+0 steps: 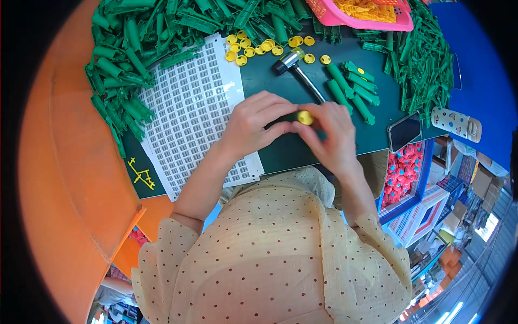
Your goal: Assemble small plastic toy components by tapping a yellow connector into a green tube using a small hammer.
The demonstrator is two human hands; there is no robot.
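A small round yellow cap point(305, 117) is held near the table's front edge, between the fingertips of both hands. My right hand point(333, 132) pinches it with thumb and finger. From the other side, the thumb and forefinger of my left hand point(256, 123) close on it. Whether a green part sits behind the cap is hidden. Just beyond the hands lies a hammer point(305, 78) with a metal handle and a yellow-and-black head. Several green tube-shaped parts point(350, 89) are grouped right of it. Loose yellow caps point(260, 49) are scattered beyond the hammer.
Green plastic parts are heaped at the far left point(129, 59) and far right point(423, 65). White sheets of printed labels point(186, 108) lie under my left forearm. A pink basket point(361, 22) holds yellow pieces. A phone point(404, 131) and a patterned case point(456, 124) lie at the right edge.
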